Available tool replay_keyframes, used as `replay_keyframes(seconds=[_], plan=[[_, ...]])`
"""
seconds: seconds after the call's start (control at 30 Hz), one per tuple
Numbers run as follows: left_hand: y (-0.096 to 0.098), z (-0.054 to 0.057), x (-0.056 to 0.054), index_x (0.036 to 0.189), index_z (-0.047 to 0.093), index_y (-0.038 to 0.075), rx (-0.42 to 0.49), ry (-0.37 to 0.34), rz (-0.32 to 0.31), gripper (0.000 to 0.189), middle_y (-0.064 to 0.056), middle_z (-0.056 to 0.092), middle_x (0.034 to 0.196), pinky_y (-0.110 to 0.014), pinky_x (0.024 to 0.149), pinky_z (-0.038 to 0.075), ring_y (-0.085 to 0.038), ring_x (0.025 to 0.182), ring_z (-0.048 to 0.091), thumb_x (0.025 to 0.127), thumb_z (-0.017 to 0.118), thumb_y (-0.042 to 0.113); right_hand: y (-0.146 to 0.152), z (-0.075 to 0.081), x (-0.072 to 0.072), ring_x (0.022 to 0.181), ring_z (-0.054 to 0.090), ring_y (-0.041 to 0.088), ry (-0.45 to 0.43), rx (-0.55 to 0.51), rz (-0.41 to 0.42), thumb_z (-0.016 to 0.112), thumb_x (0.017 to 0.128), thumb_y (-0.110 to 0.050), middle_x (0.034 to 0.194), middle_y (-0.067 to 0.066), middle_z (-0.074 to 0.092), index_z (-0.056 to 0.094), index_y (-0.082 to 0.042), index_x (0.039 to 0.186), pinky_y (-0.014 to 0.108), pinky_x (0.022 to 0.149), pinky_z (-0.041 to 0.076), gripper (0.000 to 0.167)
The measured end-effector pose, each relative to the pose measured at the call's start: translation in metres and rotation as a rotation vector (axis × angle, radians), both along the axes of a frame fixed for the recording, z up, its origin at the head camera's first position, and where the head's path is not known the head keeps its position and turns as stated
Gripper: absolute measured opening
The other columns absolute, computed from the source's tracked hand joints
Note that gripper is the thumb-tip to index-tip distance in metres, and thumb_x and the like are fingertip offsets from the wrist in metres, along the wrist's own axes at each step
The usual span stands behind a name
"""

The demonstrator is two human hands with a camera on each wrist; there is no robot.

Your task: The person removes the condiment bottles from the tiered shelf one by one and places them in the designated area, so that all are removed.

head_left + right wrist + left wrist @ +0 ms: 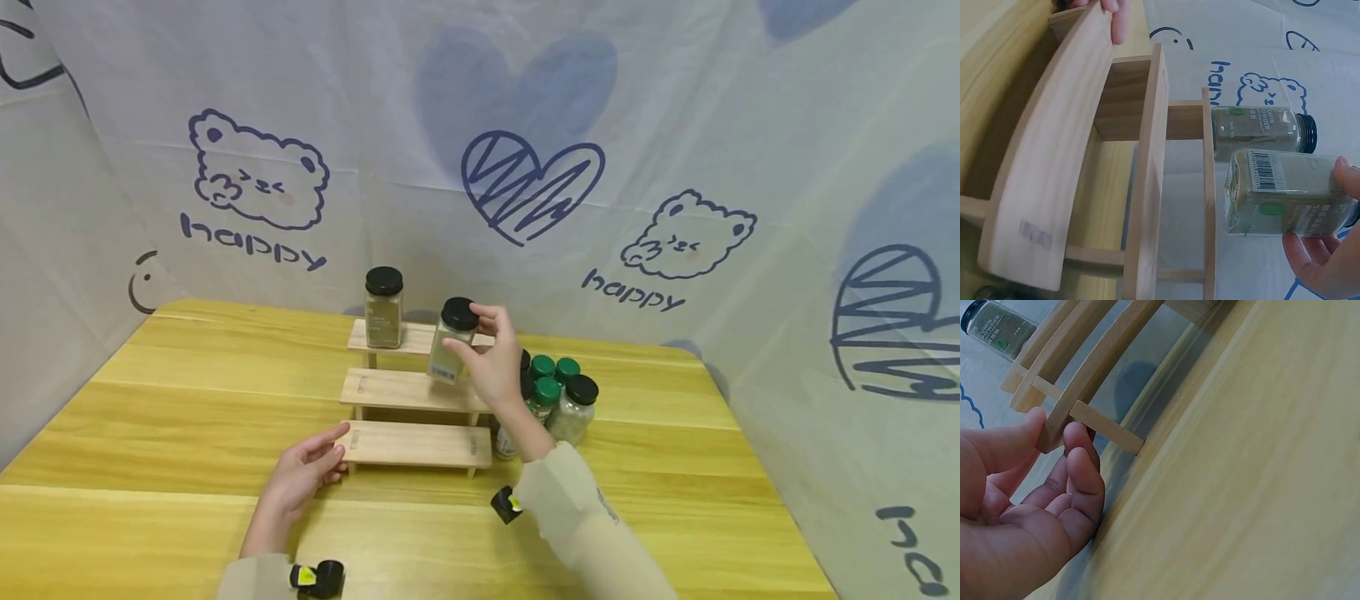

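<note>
A three-step wooden spice rack [416,445] stands on the table. My left hand [302,470] pinches the left end of its lowest step; in the left wrist view, the thumb and curled fingers of that hand [1041,487] meet around the board's end. My right hand [495,358] grips a square glass spice jar [447,350] with a black lid, tilted slightly. In the right wrist view this held jar [1272,194] is near the top step, apart from it by a small gap. A similar cumin powder jar [384,312] stands upright at the top step's left end.
Right of the rack, several jars with green lids [546,390] and black lids [582,389] stand close together, partly hidden by my right hand and forearm. Behind the wooden table [187,400] hangs a pale printed cloth [405,208].
</note>
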State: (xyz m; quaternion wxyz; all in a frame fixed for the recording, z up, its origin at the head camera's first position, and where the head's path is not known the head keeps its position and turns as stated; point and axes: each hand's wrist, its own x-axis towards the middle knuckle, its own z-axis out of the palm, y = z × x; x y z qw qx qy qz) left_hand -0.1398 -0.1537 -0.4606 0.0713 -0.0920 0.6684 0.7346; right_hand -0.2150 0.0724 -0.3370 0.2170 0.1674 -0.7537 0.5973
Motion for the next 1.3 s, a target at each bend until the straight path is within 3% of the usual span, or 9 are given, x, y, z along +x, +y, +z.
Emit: replay_keyframes(seconds=[0.27,0.53,0.83,1.0,1.3], plan=[[0.0,0.0,0.0,0.132,0.038,-0.003,-0.006,0.001,-0.003,0.042,-0.001,0.055,0.084,-0.022,0.064,0.048,-0.011,0.073,0.056,0.091,0.048,0.002,0.009,-0.002,0.012,0.089,0.054,0.027,-0.009,-0.022,0.01,0.074,0.069,0.002,0.105,0.017,0.054,0.051,0.003,0.109,0.027,0.062,0.049,0.046],[0.001,0.0,0.0,0.132,0.037,-0.003,0.001,-0.001,-0.003,0.043,-0.001,0.055,0.085,-0.022,0.065,0.048,-0.011,0.073,0.056,0.091,0.048,0.002,0.013,0.015,0.043,0.089,0.053,0.034,-0.045,-0.024,0.043,0.07,0.069,0.01,0.105,0.023,0.052,0.049,0.009,0.107,0.03,0.062,0.049,0.044],[0.0,0.0,0.0,0.131,0.037,-0.003,0.013,-0.003,-0.01,0.043,-0.001,0.055,0.086,-0.021,0.065,0.048,-0.01,0.073,0.056,0.09,0.049,0.002,0.028,-0.013,0.044,0.079,0.055,0.027,-0.092,-0.052,0.068,0.073,0.07,0.004,0.106,0.016,0.053,0.049,0.002,0.112,0.023,0.056,0.048,0.048],[0.0,0.0,0.0,0.132,0.037,-0.003,0.004,0.001,-0.009,0.043,0.0,0.056,0.087,-0.021,0.065,0.048,-0.01,0.073,0.056,0.09,0.05,0.003,0.033,-0.017,0.049,0.09,0.052,0.025,-0.082,-0.05,0.071,0.074,0.069,0.002,0.109,0.015,0.052,0.049,0.002,0.111,0.026,0.065,0.048,0.048],[0.0,0.0,0.0,0.132,0.036,-0.002,0.006,-0.004,-0.017,0.044,0.0,0.056,0.088,-0.021,0.065,0.048,-0.01,0.073,0.056,0.09,0.05,0.003,0.041,-0.022,0.062,0.091,0.048,0.024,-0.078,-0.04,0.111,0.073,0.068,0.005,0.111,0.016,0.049,0.048,0.004,0.109,0.028,0.068,0.047,0.048]])
